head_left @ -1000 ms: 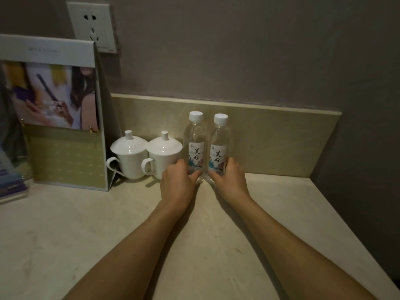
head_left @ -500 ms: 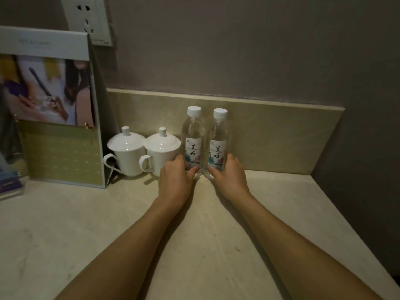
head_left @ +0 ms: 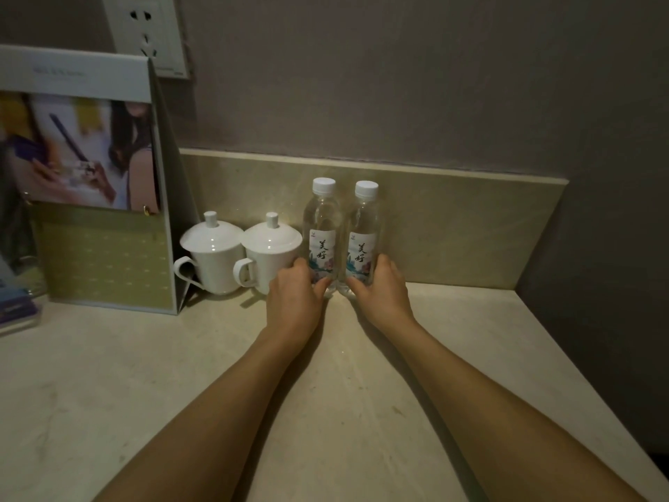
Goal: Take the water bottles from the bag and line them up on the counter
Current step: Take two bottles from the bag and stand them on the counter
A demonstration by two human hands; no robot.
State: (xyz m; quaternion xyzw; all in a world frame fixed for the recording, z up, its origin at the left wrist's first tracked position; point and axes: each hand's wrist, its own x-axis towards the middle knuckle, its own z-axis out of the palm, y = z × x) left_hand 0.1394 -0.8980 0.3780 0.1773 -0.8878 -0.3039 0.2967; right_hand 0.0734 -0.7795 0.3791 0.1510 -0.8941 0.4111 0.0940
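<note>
Hands grip 2 upright bottles on beige counter against grey wall.

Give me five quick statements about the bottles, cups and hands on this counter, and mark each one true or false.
1. Both water bottles stand upright with white caps on. True.
2. The left hand holds the left bottle near its base. True.
3. The right hand rests flat on the counter, touching nothing. False: it holds the right bottle near its base.
4. The two lidded cups stand to the right of the bottles. False: they stand to the left.
5. One bottle lies on its side. False: both stand side by side by the backsplash.
</note>
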